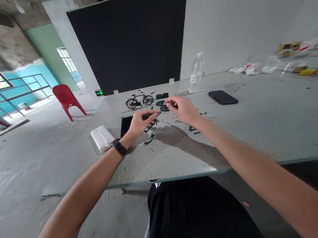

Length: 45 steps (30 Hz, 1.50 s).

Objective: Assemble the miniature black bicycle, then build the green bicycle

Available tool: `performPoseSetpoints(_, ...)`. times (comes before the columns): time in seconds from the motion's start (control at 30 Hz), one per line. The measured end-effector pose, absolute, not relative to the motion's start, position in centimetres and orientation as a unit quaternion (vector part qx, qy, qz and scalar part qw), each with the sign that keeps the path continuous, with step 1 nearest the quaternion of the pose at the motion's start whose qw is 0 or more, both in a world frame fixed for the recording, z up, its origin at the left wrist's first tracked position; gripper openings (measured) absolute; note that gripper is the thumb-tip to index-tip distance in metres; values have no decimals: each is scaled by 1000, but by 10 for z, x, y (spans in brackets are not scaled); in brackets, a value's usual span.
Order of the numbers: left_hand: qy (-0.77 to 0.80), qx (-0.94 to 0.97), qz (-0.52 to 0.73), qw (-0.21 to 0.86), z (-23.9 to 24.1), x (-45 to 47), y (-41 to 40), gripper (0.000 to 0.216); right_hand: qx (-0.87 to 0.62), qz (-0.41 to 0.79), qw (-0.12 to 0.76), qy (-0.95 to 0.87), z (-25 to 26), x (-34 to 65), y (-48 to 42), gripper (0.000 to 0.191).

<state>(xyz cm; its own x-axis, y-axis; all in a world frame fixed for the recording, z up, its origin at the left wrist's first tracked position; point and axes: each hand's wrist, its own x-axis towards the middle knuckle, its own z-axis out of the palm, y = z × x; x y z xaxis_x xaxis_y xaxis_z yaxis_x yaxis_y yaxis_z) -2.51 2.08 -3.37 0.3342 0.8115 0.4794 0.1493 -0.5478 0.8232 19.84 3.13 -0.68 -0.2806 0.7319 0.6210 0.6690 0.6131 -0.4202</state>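
Observation:
My left hand (144, 122), with a dark watch on its wrist, pinches a thin green model bicycle frame (152, 126) above the table. Close by on the right, my right hand (182, 109) has its thumb and fingertips pressed together; whatever lies between them is too small to make out. Behind the hands lie small black model wheels (161, 105), partly hidden. A curved green part (149, 139) rests on the table below my left hand. Several small green pieces (194, 129) lie under my right wrist. Beyond them stands a black model bicycle (139, 100).
On the left lie a white case (102, 138) and a dark flat tablet-like object (126, 125). A clear bottle (196, 73) stands at the back. To the right are a black phone (223, 97) and, farther off, plastic wrappers (261, 66). The table's front edge (182, 177) runs before my lap.

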Motion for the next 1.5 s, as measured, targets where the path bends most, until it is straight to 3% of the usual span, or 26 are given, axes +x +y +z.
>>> performPoseSetpoints(0.7,354,718,461,382,-29,-23,12,45,-436,42,411,-799,-10,199,34,28)
performPoseSetpoints(1.0,324,699,493,404,-34,-23,17,34,-433,44,408,-803,-8,199,32,27)
performPoseSetpoints(1.17,318,671,507,439,-32,-22,14,51,-437,48,403,-803,-8,199,31,30)
performPoseSetpoints(1.5,343,676,508,409,-34,-23,18,37,-436,51,408,-801,-4,197,28,27)
